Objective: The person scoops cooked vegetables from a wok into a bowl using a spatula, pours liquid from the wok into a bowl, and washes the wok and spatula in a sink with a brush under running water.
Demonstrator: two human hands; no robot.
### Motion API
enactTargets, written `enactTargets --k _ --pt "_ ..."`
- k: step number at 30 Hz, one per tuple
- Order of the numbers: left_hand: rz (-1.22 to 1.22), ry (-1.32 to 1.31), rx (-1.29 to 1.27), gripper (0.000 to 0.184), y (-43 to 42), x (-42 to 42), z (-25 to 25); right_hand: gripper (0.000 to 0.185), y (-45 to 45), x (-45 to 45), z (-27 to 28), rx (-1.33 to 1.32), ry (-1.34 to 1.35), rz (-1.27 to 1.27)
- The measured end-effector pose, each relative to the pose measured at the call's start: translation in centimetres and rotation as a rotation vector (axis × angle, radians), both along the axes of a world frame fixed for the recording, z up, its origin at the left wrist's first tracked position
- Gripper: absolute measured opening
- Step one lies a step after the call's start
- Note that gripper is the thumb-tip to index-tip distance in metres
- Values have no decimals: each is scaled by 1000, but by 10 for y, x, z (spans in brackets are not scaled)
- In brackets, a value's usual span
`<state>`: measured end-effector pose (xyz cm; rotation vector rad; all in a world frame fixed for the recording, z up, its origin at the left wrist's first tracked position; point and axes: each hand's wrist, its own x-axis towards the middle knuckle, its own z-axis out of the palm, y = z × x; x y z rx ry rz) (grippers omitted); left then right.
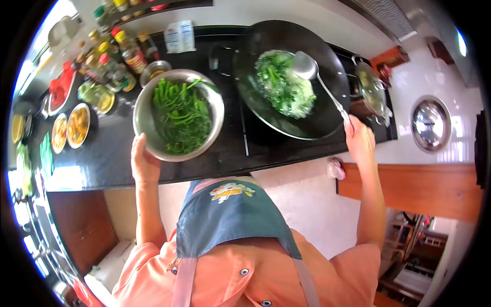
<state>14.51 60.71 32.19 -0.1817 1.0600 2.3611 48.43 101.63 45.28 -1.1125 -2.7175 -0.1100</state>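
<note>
My left hand [145, 161] is closed on the lower left rim of a steel bowl [217, 125], its fingers partly hidden by the bowl. Leafy green vegetables [181, 115] fill the bowl, some stems hanging over its right edge. In my right hand [360, 139] is the long handle of a metal ladle [305, 66]. The ladle's head is over the large black wok [317, 123], at the right of the food. Greens [279, 84] lie in pale, bubbling liquid inside the wok.
Bottles [130, 51] crowd the counter's back left, with a small metal bowl [155, 70] beside them. Two dishes of food [78, 125] lie farther left. Right of the wok stands a glass-lidded pot [371, 89]; a shiny round lid [431, 124] rests beyond it.
</note>
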Motion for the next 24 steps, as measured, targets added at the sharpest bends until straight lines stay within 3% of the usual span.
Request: enactTargets --k 2,7,9,12,17,24 --pt "-6 -28 21 18 0 -1 -8 25 21 1 27 -15 -132 -162" --pt "15 -47 -3 14 -7 1 -18 30 89 12 73 -48 -317 -167" --pt "21 -35 -14 13 -10 6 -14 29 110 7 89 -149 -378 -165" --pt "48 -35 -15 15 -19 14 -13 26 133 -9 107 -458 -560 -354" --pt "126 -36 -40 19 -30 33 -8 26 169 -31 81 -737 -618 -349" --pt "189 -28 6 29 -42 70 9 44 176 -59 -15 -1157 -250 -75"
